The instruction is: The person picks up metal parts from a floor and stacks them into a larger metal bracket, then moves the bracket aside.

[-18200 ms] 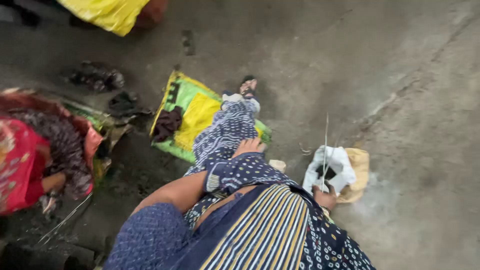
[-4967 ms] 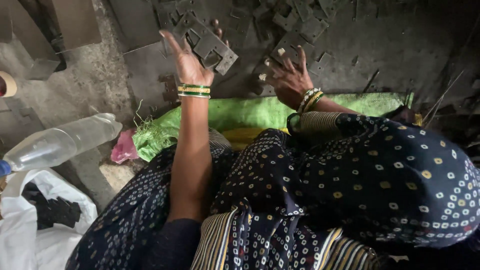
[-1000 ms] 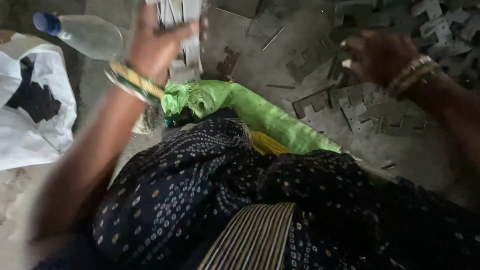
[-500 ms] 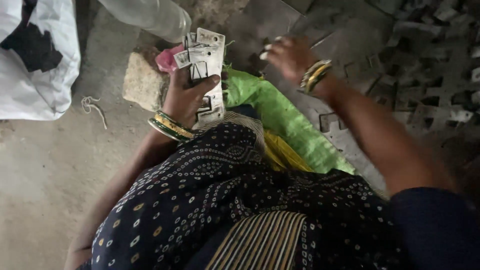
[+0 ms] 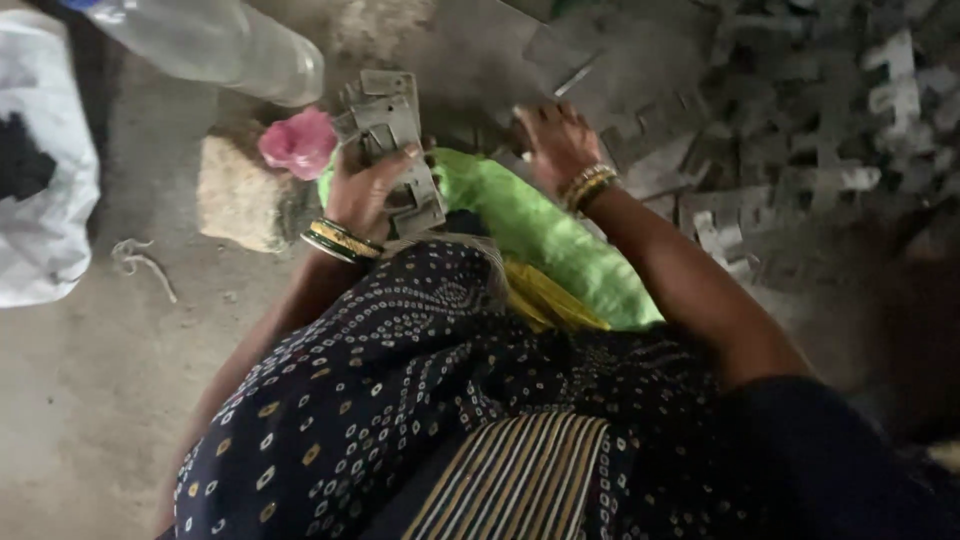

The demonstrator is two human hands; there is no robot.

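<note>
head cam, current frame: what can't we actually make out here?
- Head view, right hand: fingertips blurred among the grey metal pieces; whether it grips one cannot be told.
- Stack of metal plates in the left hand: count unreadable, fingers cover its lower part.
- Plastic bottle: top cut off by the frame edge.
- White bag: cropped at the left edge; dark contents unclear.
- Pink item: too blurred to identify.
</note>
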